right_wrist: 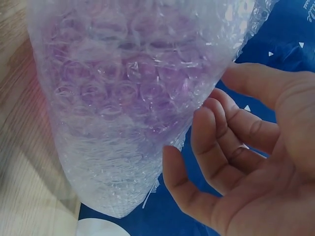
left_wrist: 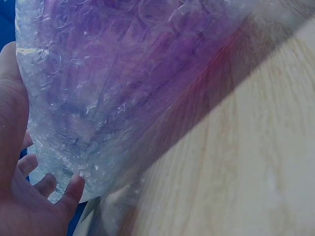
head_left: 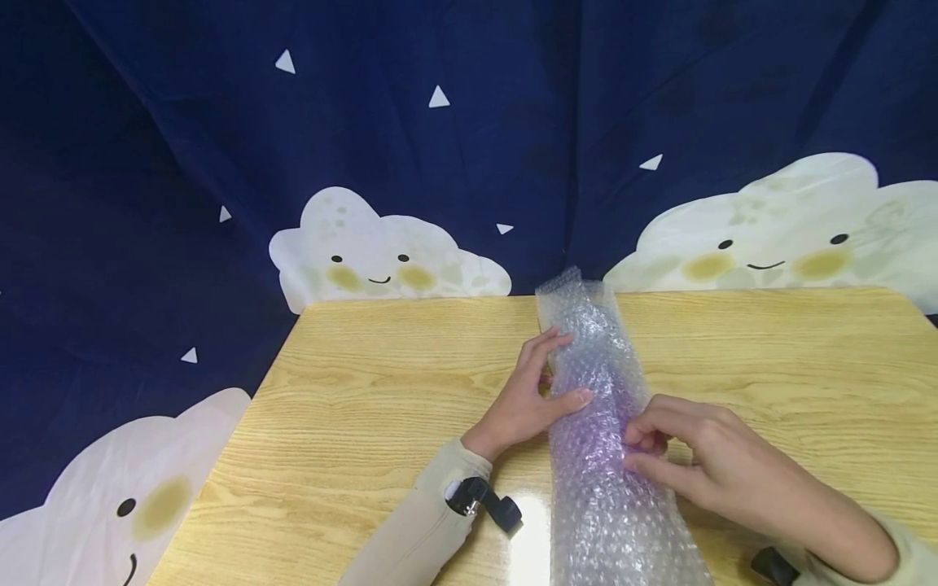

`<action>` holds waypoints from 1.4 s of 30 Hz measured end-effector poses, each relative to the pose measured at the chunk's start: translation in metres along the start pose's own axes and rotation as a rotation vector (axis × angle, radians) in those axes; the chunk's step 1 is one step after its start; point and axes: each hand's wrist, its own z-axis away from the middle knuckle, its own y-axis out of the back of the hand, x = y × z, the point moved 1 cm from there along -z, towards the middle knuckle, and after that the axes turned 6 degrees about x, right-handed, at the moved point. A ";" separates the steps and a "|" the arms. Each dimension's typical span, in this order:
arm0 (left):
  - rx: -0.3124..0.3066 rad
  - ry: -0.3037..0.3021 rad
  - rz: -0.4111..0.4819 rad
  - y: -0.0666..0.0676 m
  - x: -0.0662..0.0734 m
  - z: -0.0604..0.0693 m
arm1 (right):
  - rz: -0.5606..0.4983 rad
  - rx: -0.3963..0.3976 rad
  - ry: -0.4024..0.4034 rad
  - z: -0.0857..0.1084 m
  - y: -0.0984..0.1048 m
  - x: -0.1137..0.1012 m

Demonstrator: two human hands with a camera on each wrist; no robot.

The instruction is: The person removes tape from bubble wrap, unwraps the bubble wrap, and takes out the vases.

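Observation:
A long sheet of bubble wrap (head_left: 597, 456) runs from the table's back edge toward the person, around something purple (left_wrist: 133, 64) whose kind is hidden by the plastic. On its left side, the left hand (head_left: 523, 403) holds the wrap, thumb on top and index finger farther up; some fingertips are hidden in the head view. Lower on the right side, the right hand (head_left: 703, 452) pinches the wrap's edge between thumb and bent fingers. The right wrist view shows the thumb (right_wrist: 251, 78) touching the plastic, with the other fingers curled beside it.
The wrap lies on a light wood-grain table (head_left: 381, 382). Behind hangs a dark blue cloth (head_left: 476, 146) printed with smiling clouds and white triangles. Black straps (head_left: 484, 500) are on the wrists over pale sleeves.

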 end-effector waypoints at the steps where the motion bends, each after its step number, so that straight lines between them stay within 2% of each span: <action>1: -0.001 0.000 0.001 0.000 0.000 0.000 | 0.002 0.002 0.001 0.000 0.000 0.000; 20: -0.005 0.005 -0.005 0.001 0.001 -0.001 | 0.040 -0.033 -0.070 0.001 0.001 -0.003; 42: -0.001 0.006 -0.016 0.000 -0.001 0.000 | 0.004 -0.053 -0.022 0.002 -0.003 -0.004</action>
